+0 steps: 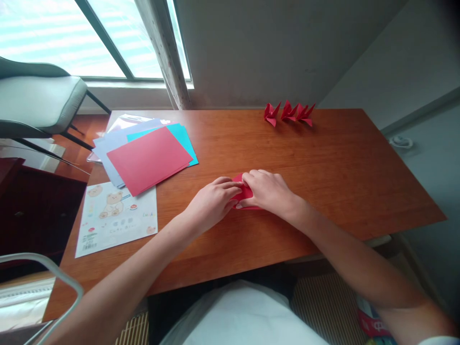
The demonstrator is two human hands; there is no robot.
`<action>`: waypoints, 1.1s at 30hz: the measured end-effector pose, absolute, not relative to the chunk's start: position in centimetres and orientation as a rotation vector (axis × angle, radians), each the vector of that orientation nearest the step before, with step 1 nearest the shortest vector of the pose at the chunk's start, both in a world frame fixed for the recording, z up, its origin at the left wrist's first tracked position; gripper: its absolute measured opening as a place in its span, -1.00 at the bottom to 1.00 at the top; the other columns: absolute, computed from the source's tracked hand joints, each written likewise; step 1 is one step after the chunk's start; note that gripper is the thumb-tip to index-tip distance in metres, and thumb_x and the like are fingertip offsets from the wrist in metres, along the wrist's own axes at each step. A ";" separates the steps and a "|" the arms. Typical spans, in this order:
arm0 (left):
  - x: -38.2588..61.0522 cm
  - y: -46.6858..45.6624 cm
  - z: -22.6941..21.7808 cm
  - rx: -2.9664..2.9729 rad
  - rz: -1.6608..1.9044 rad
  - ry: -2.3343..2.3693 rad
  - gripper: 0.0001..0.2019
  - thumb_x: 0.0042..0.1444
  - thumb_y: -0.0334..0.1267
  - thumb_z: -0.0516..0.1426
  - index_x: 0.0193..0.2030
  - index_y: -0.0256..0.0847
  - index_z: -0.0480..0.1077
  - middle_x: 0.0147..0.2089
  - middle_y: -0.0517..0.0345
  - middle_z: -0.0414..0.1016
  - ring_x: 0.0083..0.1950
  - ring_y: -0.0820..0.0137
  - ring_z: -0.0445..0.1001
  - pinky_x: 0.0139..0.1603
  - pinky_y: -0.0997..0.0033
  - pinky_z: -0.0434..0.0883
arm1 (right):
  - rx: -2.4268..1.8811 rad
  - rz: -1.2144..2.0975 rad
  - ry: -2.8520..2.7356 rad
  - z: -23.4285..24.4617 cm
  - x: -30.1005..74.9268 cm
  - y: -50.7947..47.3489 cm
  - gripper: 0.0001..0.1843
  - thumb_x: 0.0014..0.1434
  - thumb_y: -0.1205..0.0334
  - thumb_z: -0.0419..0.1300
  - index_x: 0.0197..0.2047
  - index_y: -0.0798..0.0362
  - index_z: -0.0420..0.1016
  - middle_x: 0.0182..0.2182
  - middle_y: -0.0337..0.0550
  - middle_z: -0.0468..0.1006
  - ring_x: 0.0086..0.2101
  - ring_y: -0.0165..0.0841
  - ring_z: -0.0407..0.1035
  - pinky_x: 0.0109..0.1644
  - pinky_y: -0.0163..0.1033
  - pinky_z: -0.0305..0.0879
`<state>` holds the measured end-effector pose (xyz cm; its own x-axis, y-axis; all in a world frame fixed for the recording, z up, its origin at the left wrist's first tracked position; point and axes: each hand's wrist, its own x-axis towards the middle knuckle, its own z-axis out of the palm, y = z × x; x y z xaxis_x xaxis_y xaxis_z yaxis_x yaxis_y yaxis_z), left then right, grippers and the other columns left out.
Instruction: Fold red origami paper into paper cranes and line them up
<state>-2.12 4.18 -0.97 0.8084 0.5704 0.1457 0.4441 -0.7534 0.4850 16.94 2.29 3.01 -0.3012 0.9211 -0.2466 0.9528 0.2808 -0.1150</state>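
Observation:
A small folded piece of red paper lies on the wooden table near its middle. My left hand presses on the paper's left side with curled fingers. My right hand lies over its right side, fingers pressed down on the fold. Most of the paper is hidden under both hands. Three finished red paper cranes stand in a row at the table's far edge.
A fanned stack of coloured sheets, red sheet on top, lies at the left. A printed sheet with bear drawings sits in front of it. A grey chair stands by the window at the far left.

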 end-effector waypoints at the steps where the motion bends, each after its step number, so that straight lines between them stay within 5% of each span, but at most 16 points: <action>1: -2.2 4.2 -0.9 2.565 0.385 0.763 -0.78 0.30 -0.31 0.10 0.02 -0.17 0.50 0.14 0.08 0.55 0.16 0.22 0.47 0.24 0.15 0.41 | 1.746 -0.355 2.404 3.2 16.9 2.4 -0.37 0.00 -0.32 0.33 -0.08 0.02 0.44 -0.16 -0.05 0.59 -0.11 -0.13 0.48 -0.28 -0.23 0.26; 12: -2.2 4.1 -0.7 2.598 0.357 0.779 -0.73 0.28 -0.35 0.11 0.09 -0.17 0.47 0.17 0.09 0.53 0.18 0.20 0.43 0.21 0.15 0.43 | 1.472 -0.335 2.338 4.6 17.8 3.3 -0.33 -0.08 -0.19 0.45 -0.04 0.07 0.46 -0.12 0.01 0.58 -0.12 -0.08 0.50 -0.30 -0.22 0.27; 19: -0.9 3.1 0.3 2.661 0.251 0.942 -0.74 0.24 -0.12 0.19 -0.01 -0.19 0.47 0.07 0.01 0.53 0.13 0.14 0.42 0.13 0.15 0.43 | 1.475 -0.347 2.369 4.3 18.0 3.5 -0.33 -0.12 -0.18 0.48 -0.07 0.07 0.46 -0.15 0.03 0.57 -0.12 -0.08 0.48 -0.31 -0.21 0.22; 33: -0.8 2.3 0.0 2.738 0.198 0.991 -0.74 0.32 -0.14 0.09 0.06 -0.20 0.37 0.11 0.01 0.48 0.15 0.15 0.38 0.06 0.20 0.37 | 1.449 -0.261 2.233 4.7 23.0 1.7 -0.47 -0.14 -0.13 0.50 -0.27 0.05 0.47 -0.26 -0.02 0.57 -0.18 -0.11 0.44 -0.43 -0.23 -0.05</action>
